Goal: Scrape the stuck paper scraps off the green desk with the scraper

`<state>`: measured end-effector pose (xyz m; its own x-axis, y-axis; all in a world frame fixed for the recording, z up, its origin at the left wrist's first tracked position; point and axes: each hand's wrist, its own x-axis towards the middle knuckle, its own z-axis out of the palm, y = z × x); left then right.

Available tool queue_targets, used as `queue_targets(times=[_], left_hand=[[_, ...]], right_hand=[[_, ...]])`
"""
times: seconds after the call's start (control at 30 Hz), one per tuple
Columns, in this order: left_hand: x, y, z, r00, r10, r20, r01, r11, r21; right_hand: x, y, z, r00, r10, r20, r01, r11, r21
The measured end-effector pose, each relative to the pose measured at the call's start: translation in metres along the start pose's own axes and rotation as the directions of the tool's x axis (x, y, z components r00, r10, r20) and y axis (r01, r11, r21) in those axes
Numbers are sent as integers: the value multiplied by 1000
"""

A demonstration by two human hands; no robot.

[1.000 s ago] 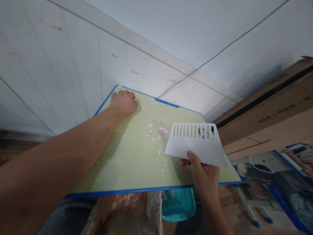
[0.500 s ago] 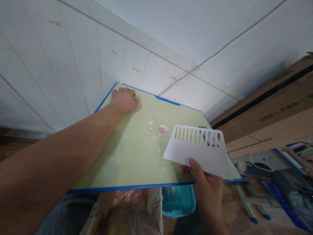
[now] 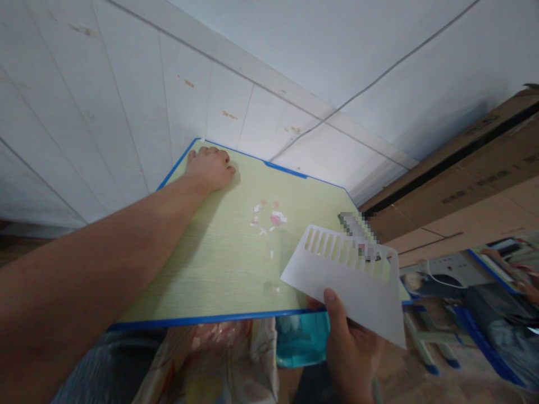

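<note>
Gripping white slotted card in R hand, thumb on top, other fingers mostly hidden beneath. Held over R part of tabletop, one corner jutting past near edge; can't tell if touching the surface. Resting L hand at far L corner, fingers loosely bent; can't tell re: grip or anything under palm.

Progress, as far as visible: row of slots thru far side of card, seemingly complete. Left lying: small white & pink scraps mid-tabletop, L of card, scattered not piled, plus a bit or two nearer the front. Loose or stuck, can't tell. Clear of both hands.

In the way: pixelated item at R edge, partly behind card, ID unknown; L forearm across L side. Cardboard boxes crowding far R; white panelled wall behind, w/ grey cable higher up. Below near edge: patterned cloth & teal bin, contents unclear.
</note>
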<state>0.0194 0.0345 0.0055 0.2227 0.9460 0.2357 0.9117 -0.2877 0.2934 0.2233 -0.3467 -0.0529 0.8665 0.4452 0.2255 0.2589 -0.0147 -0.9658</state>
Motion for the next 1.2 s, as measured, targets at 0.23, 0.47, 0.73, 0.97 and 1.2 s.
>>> queue_targets(times=[0.23, 0.47, 0.73, 0.97, 1.2], left_hand=[[8, -5, 7, 1000, 11, -14, -11, 1000, 6], [4, -2, 2, 1000, -1, 15, 1, 1000, -8], [4, -3, -1, 1000, 2, 20, -2, 1000, 8], [11, -11, 10, 1000, 18, -24, -19, 999, -30], [7, -9, 7, 1000, 8, -26, -9, 998, -59]], right_hand=[[-14, -2, -5, 999, -20, 48, 20, 1000, 17], [-29, 1, -14, 999, -22, 34, 22, 1000, -10], [-34, -12, -9, 989, 26, 147, -30, 999, 29], [-31, -14, -4, 966, 102, 239, -109, 994, 15], [-20, -14, 5, 956, 109, 272, -128, 990, 52]])
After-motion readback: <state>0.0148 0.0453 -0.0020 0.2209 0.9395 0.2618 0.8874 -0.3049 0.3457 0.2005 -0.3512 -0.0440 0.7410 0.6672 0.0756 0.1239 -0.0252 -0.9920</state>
